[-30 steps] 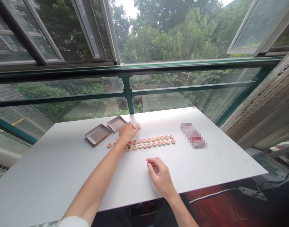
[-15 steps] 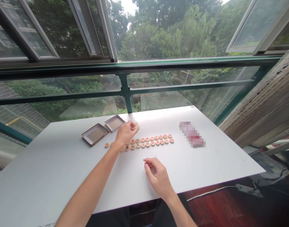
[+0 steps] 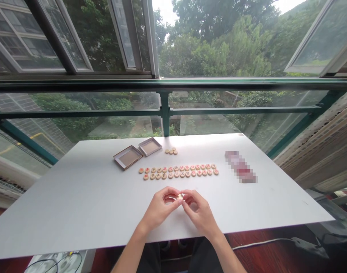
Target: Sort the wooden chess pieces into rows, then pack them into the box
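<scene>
A pale round xiangqi piece [image 3: 179, 196] is pinched between the fingertips of both hands, just above the near part of the table. My left hand [image 3: 161, 206] grips it from the left and my right hand [image 3: 199, 212] from the right; the fingers cover most of it. Beyond the hands, two rows of xiangqi pieces [image 3: 177, 174] lie face up, some with red characters and some with black. Farther back is a small cluster of xiangqi pieces [image 3: 171, 151] without visible characters, a few of them stacked.
An open shallow box [image 3: 128, 167] and its matching lid or half [image 3: 150, 154] lie at the back left of the white table [image 3: 91, 204]. A blurred pinkish item [image 3: 240, 167] rests on the right. Behind the table runs a green railing [image 3: 164, 110].
My left hand has come back from the rear cluster with a xiangqi piece and met my right hand. The right hand has closed on the piece too. The view has shifted left.
</scene>
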Demonstrator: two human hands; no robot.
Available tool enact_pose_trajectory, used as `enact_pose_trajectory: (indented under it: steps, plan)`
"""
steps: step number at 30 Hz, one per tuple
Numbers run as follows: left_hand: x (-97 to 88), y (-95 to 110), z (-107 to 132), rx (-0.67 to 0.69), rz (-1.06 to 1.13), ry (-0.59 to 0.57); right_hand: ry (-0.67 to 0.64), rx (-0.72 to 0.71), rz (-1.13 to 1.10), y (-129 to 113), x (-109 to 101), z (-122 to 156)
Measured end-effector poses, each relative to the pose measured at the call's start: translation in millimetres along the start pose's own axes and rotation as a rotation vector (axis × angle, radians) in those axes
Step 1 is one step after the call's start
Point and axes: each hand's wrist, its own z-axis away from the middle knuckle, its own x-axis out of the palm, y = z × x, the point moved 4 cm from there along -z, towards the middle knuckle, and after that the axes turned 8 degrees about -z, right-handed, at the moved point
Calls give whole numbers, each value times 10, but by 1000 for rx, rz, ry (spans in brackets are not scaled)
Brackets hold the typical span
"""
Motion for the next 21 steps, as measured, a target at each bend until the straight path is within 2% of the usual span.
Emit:
enact_pose_trajectory:
  steps: [3,7,21]
  plan:
    - [8,-81,15,0,71,2,-30,-14,0,-4,13,-6]
    - [27,-122,63,7,39,31,-49,-16,13,8,26,-14]
    - [67,-35,175,68,-129,135,-37,24,79,-22,37,-13]
